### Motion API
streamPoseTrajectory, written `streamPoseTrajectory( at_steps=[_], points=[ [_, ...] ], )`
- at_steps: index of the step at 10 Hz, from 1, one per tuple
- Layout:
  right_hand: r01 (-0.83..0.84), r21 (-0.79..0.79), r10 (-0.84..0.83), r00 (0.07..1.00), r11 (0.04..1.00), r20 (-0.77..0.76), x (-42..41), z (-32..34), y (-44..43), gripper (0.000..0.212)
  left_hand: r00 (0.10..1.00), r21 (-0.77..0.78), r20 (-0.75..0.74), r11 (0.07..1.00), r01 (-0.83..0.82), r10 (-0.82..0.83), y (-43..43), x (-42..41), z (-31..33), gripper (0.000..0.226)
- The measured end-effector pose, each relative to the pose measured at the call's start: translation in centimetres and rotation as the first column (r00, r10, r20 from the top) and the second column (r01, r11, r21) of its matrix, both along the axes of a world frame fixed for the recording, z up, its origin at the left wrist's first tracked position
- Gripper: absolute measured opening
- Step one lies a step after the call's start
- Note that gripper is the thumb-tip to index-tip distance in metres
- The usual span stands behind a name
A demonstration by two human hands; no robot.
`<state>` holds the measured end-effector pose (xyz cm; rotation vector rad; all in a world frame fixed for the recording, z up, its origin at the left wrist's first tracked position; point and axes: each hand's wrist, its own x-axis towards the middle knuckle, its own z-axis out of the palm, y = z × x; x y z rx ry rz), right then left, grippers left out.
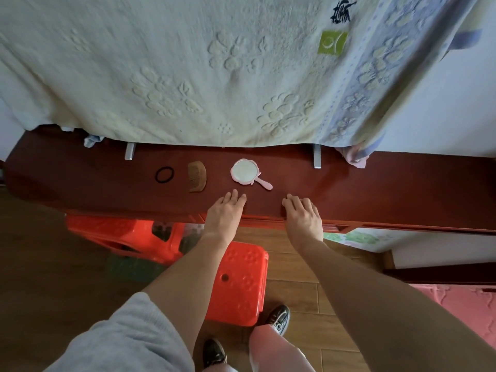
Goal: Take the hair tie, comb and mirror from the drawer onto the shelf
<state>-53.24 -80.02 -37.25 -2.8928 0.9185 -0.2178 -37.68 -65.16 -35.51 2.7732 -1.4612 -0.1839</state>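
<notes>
A black hair tie (164, 174), a wooden comb (196, 176) and a small pink hand mirror (245, 173) lie in a row on the dark red shelf (375, 189). My left hand (225, 214) rests flat on the shelf's front edge just below the mirror, fingers spread, holding nothing. My right hand (303, 214) lies flat on the same edge to the right, also with nothing in it. Below the hands the drawer front (263, 222) shows only as a thin strip under the shelf's edge.
A pale embossed towel (214, 71) hangs over the back of the shelf, with two metal brackets (130, 151) under it. Red plastic stools (239, 283) stand on the wooden floor below. My shoes (279, 319) are near them.
</notes>
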Motion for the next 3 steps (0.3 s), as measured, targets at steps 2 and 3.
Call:
streamPoseTrajectory(
  at_steps=[2,3],
  points=[
    [0.075,0.289,-0.019,0.981,0.954,-0.192,0.3,4.5,1.1,0.045,0.989,0.001,-0.147,1.0,0.0,0.0,2.8,-0.4,3.3,0.047],
    [0.198,0.368,-0.119,0.967,0.908,-0.226,-0.4,7.1,2.6,0.032,0.991,0.077,-0.131,0.997,-0.018,0.028,5.6,0.4,6.2,0.027]
  ],
)
